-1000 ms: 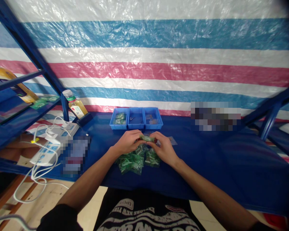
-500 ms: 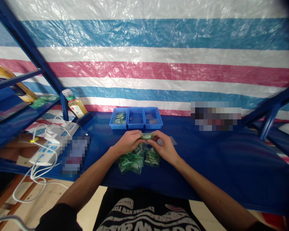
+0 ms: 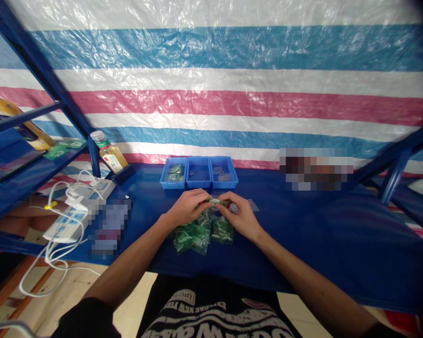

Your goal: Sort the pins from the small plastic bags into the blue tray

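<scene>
Left hand (image 3: 186, 209), right hand (image 3: 238, 219), fingers pinching one green packet (image 3: 216, 202), three blue bins (image 3: 199, 172)

hands (image 3: 187, 208): 2 | blue bins (image 3: 199, 159): 3 | plastic bottles (image 3: 110, 158): 2 | power strips (image 3: 68, 224): 1

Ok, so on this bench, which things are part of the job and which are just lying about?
Part of the job:
the small green packet pinched between the left hand and right hand
the pile of green packets below them
the blue three-compartment tray

Just lying about:
the white power strip
the white cables
the bottle of yellow drink
</scene>
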The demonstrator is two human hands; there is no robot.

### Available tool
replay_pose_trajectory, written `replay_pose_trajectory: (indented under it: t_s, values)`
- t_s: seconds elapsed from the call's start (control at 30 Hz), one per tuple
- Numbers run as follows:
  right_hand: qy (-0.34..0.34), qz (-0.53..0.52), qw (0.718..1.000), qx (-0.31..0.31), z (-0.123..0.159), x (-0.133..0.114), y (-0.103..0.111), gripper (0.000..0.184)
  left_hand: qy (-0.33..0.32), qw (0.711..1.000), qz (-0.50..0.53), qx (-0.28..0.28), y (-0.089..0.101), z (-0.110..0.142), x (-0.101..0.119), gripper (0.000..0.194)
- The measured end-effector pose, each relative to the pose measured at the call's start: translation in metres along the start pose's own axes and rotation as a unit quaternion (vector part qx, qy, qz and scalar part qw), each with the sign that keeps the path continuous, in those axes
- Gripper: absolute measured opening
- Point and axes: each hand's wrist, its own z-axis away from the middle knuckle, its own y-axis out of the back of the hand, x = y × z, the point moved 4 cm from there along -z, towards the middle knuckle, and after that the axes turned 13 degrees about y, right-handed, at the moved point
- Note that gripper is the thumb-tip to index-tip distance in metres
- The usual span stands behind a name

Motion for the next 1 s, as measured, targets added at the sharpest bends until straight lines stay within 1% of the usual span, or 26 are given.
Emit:
replay_pose_trajectory:
  t_s: [0.13, 0.33, 0.47, 0.67, 0.87, 1.0]
  values:
    - [0.012, 0.001, 1.000, 0.000, -0.001, -0.002, 0.000, 0.019, -0.016, 1.000, -0.004, -0.011, 0.001, -0.001, 0.004, 0.035]
    - [0.017, 0.011, 1.000, -0.009, 0.000, -0.002, -0.001, 0.018, -0.022, 1.000, -0.001, -0.021, 0.001, 0.000, 0.005, 0.036]
    - [0.024, 0.011, 1.000, -0.006, 0.001, -0.003, -0.001, 0.017, -0.019, 1.000, -0.009, -0.015, 0.001, 0.000, 0.004, 0.037]
    - [0.038, 0.006, 0.999, -0.005, -0.002, -0.010, 0.002, 0.014, -0.017, 1.000, -0.012, -0.005, 0.003, 0.000, 0.004, 0.032]
    - [0.058, -0.003, 0.998, -0.015, -0.003, -0.014, 0.001, 0.013, -0.018, 1.000, -0.001, -0.017, 0.001, 0.000, 0.006, 0.030]
    - [0.060, -0.008, 0.998, -0.019, -0.003, -0.015, 0.001, 0.015, -0.018, 1.000, 0.011, -0.014, 0.000, 0.001, 0.006, 0.025]
